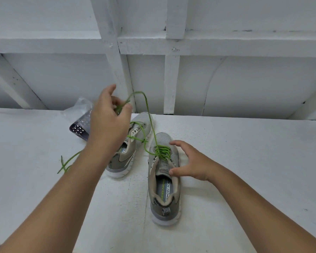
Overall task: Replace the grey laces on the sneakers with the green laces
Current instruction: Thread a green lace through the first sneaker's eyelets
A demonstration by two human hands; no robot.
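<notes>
Two grey sneakers stand on the white table [244, 161], toes pointing away. The near sneaker [164, 179] has a green lace [161, 151] threaded through its lower eyelets. One end of that lace rises in an arc to my left hand [109, 117], which pinches it above the far sneaker [135, 141]. The far sneaker also carries green lace across its eyelets. My right hand [188, 161] hovers beside the near sneaker with fingers spread, thumb near the tongue, holding nothing. Another green lace end [66, 164] lies on the table by my left forearm.
A clear plastic bag [80, 117] with a dark patterned item lies at the back left of the table. White wooden framing and a wall [171, 79] rise right behind the table's far edge.
</notes>
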